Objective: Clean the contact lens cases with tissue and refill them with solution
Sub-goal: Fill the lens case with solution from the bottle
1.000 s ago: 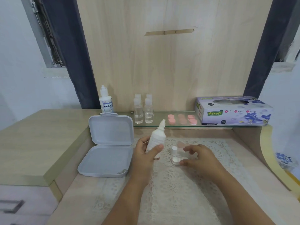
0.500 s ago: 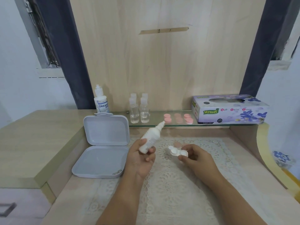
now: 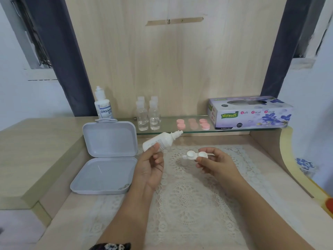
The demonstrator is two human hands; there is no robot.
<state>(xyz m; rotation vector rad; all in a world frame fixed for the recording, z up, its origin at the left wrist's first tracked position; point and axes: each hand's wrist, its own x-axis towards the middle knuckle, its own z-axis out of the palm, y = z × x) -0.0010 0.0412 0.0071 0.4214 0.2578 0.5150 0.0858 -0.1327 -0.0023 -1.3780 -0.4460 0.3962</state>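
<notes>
My left hand [image 3: 150, 168] holds a small white solution bottle [image 3: 160, 141], tilted with its nozzle pointing right and slightly up, uncapped. My right hand [image 3: 214, 164] pinches a white contact lens case [image 3: 193, 155] above the lace mat [image 3: 189, 195]; the case's wells face up and sit just below and right of the nozzle. A small white cap [image 3: 184, 162] stands on the mat under the case. Several pink lens cases [image 3: 193, 123] lie on the glass shelf [image 3: 180, 131]. A purple tissue box [image 3: 250, 112] sits at the shelf's right end.
An open grey plastic box [image 3: 106, 159] lies left of my hands, lid upright. A larger solution bottle [image 3: 103, 105] stands behind it. Several small clear bottles [image 3: 148, 114] stand on the shelf. A raised wooden counter [image 3: 36, 150] flanks the left; a curved yellow edge [image 3: 292, 168] bounds the right.
My right hand lifted the lens case off the mat. My left hand tipped the bottle from upright toward the case.
</notes>
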